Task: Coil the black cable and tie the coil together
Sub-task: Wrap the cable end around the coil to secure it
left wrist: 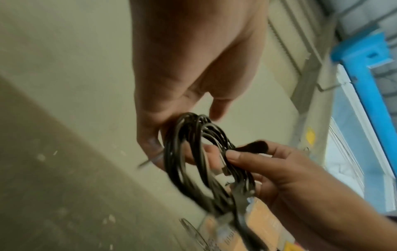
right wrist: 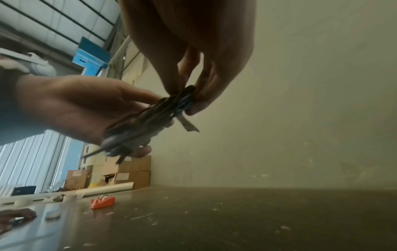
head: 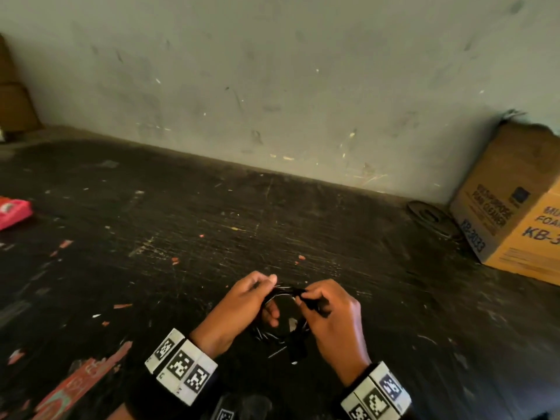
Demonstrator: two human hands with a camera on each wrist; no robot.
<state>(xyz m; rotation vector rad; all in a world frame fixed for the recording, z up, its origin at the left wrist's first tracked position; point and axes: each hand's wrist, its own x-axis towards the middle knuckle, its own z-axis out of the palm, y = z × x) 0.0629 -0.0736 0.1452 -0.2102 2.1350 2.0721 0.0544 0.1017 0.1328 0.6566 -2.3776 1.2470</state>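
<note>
Here the coiled black rubber cable (head: 283, 313) is held above the desk's (head: 181, 225) near edge, gripped by the left hand (head: 239, 307); the right hand (head: 330, 313) pinches a dark strap (apparently the tie) (left wrist: 255, 146) against its far rim.

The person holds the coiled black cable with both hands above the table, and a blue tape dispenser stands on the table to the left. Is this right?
Not quite: the tape dispenser is red, not blue, as the right wrist view shows. The rest holds: the left hand and right hand hold the coiled cable above the table.
</note>
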